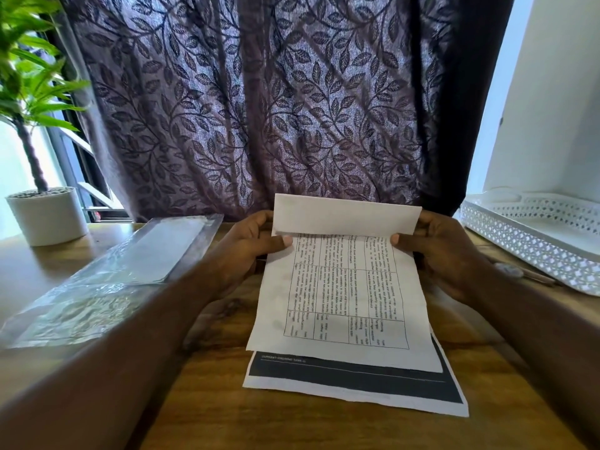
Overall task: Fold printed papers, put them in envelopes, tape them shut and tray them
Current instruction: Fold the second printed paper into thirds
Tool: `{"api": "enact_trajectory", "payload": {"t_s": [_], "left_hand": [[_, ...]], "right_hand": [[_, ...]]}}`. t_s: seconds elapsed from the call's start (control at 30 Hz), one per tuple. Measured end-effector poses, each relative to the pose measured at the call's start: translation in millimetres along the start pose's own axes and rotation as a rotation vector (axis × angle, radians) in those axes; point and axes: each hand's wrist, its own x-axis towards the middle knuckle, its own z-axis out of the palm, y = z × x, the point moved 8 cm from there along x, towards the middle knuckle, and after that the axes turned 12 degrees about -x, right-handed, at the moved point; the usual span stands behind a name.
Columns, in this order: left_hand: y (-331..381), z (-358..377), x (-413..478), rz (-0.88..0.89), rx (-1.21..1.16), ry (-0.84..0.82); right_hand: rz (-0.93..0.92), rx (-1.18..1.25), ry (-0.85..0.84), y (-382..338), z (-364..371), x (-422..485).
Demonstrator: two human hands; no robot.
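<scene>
A printed paper [341, 297] with a table of text is lifted off the wooden table, its far end bent over toward me as a blank flap. My left hand [250, 251] pinches the paper's left edge at the bend, thumb on the printed side. My right hand [438, 251] pinches the right edge the same way. Under it on the table lies another printed sheet [357, 381] with a dark band. A clear plastic pack holding white envelopes [130, 264] rests at the left. A white perforated tray [532, 241] stands at the right.
A potted green plant [45, 212] stands at the table's far left corner. A leaf-patterned dark curtain [259, 108] hangs right behind the table. A small object [516, 271] lies beside the tray, partly hidden by my right wrist. A white wall rises behind the tray.
</scene>
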Motion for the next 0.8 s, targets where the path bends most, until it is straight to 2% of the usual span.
{"api": "enact_trajectory", "payload": {"t_s": [0.13, 0.33, 0.63, 0.73, 0.8], "left_hand": [[6, -8, 3, 0.09, 0.063, 0.117], [13, -14, 1, 0.157, 0.032, 0.159], [6, -18, -1, 0.063, -0.034, 0.15], [9, -20, 1, 0.141, 0.111, 0.139], [8, -20, 3, 0.146, 0.219, 0.125]], "right_hand": [[-0.007, -0.002, -0.006, -1, 1, 0], [0.015, 0.039, -0.014, 2, 1, 3], [0.139, 0.164, -0.164, 8, 14, -1], [0.15, 0.158, -0.183, 7, 16, -4], [0.099, 0.034, -0.156, 6, 14, -4]]}}
